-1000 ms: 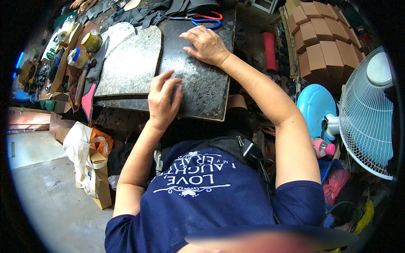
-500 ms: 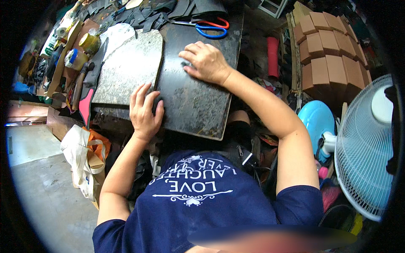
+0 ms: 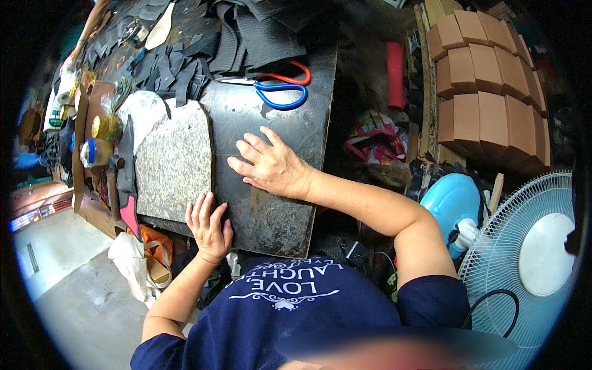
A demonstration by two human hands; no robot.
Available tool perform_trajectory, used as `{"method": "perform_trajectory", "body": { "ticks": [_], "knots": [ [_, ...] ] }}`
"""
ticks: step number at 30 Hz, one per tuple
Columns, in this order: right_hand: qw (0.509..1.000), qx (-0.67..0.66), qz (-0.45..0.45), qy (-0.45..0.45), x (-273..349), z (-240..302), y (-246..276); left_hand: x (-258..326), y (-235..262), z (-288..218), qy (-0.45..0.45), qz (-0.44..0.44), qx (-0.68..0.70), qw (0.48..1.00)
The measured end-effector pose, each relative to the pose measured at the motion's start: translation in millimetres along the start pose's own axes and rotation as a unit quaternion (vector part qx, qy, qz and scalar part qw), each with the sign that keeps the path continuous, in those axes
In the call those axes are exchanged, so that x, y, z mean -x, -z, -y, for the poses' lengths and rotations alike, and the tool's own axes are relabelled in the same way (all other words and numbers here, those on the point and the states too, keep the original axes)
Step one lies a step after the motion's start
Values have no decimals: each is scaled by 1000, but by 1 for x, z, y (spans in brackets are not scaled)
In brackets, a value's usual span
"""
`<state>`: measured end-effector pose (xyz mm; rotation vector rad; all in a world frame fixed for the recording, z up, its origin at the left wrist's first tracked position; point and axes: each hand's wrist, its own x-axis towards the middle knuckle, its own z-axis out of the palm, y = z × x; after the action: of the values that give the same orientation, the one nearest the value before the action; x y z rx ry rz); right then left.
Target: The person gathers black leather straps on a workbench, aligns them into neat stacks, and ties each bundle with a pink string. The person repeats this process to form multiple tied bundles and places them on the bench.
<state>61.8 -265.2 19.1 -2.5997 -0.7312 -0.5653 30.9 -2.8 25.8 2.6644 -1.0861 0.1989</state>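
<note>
My right hand (image 3: 274, 166) lies palm down over the dark worktop (image 3: 271, 216), fingers stretched and spread, holding nothing I can see. A pair of scissors (image 3: 282, 97) with one red and one blue handle rests just beyond it, its blades partly among black scraps. To the left lies a speckled grey stone slab (image 3: 176, 163). At the slab's near right corner, my left hand (image 3: 211, 233) rests with fingers extended over the edge and nothing in them. Small cut black pieces (image 3: 166, 71) are heaped past the slab, beside larger black textured sheets (image 3: 262, 40).
Left of the slab are a hammer (image 3: 114, 185), a blue-lidded jar (image 3: 97, 152) and a yellow container (image 3: 107, 127). Stacked brown boxes (image 3: 487, 117) stand at the right, with a red roll (image 3: 394, 74) beside them. A large fan (image 3: 524, 259) is near my right elbow.
The view has shifted, so the worktop sits lower in the picture. My right hand has drawn back from the scissors and its fingers have spread. My left hand stays at the slab's corner.
</note>
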Motion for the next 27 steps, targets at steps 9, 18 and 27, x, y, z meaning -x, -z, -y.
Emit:
{"method": "perform_trajectory", "body": {
  "ticks": [9,18,27],
  "knots": [
    [988,-134,-71,17,-9,-11,12,1,-2,3,9,5,5,1000],
    [990,-55,-93,-91,11,-52,60,1,-3,3,5,-34,21,999],
    [992,-8,60,-109,39,-61,92,0,1,0,31,-31,29,999]
  ]
}}
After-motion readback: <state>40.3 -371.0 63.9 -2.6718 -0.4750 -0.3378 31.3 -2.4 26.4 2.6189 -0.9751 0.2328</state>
